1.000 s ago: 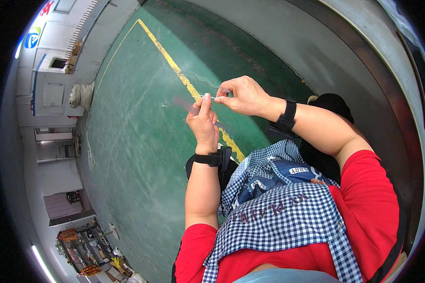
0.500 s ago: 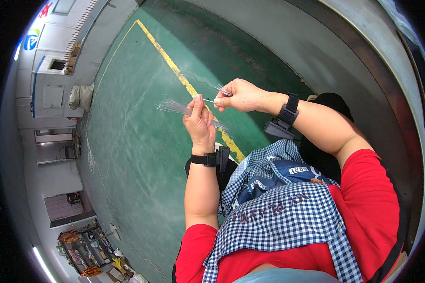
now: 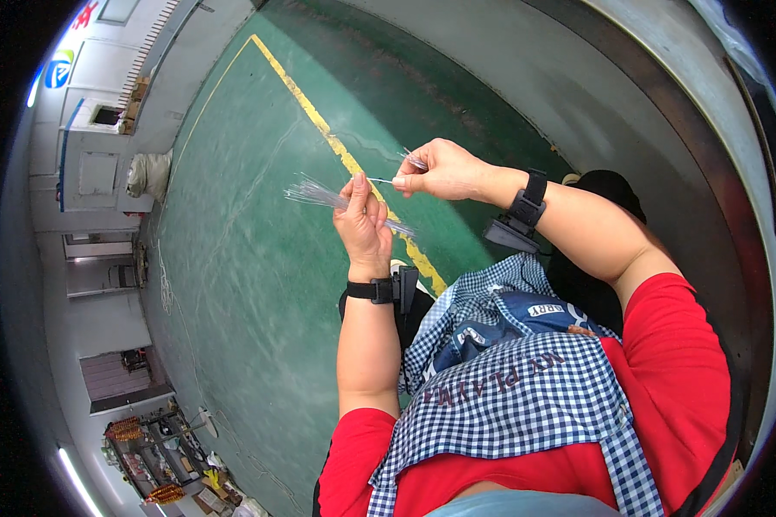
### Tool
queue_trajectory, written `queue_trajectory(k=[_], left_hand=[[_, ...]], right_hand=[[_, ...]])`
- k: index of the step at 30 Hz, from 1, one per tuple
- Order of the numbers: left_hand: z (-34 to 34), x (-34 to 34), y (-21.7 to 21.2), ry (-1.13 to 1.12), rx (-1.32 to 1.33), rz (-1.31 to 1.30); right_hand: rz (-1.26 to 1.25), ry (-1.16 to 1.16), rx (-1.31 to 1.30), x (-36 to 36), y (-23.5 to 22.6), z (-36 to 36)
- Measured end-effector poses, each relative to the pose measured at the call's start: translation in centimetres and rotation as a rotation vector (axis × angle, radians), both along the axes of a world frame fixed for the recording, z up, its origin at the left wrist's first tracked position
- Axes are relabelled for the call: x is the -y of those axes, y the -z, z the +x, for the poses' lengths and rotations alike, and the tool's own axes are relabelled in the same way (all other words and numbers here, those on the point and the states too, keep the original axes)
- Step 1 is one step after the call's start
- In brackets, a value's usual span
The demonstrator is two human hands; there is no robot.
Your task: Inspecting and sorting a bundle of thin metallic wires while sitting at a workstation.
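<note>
Green floor [image 3: 233,284] crossed by a yellow line [image 3: 319,121]; grey wall [image 3: 578,69], cluttered shelves [image 3: 159,457] far off

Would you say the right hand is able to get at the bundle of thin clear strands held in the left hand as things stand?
Probably yes: the right hand hovers just beside the left hand, and the bundle of strands fans out uncovered with nothing between them.

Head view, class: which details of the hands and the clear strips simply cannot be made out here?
- The middle of the bundle of clear strips is hidden inside the left hand.
- What the right hand pinches: too thin and small to identify.
- Strip count: blurred together.
- Shelves of goods: tiny, bent by the fisheye rim.
</note>
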State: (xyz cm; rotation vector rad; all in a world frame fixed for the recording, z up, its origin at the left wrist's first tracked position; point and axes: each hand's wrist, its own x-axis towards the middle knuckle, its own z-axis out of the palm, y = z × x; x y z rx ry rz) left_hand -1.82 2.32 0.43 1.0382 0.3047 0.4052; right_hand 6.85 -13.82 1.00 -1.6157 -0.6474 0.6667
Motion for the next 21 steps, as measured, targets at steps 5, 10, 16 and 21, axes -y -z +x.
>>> queue_trajectory(k=[5,10,16,21], left_hand=[[0.0,-0.6,0.3,-0.004,-0.004,-0.018],[0.0,-0.7,0.6,0.012,0.018,-0.023],[0.0,-0.7,0.5,-0.043,0.001,-0.055],[-0.1,-1.1,0.5,-0.009,0.035,-0.089]], right_hand=[[0.009,-0.077,-0.182,0.2,-0.8,0.0],[-0.009,-0.107,-0.168,0.1,0.2,0.3],[-0.085,-0.084,-0.003,0.2,0.1,0.3],[-0.033,-0.146,-0.084,0.0,0.1,0.2]])
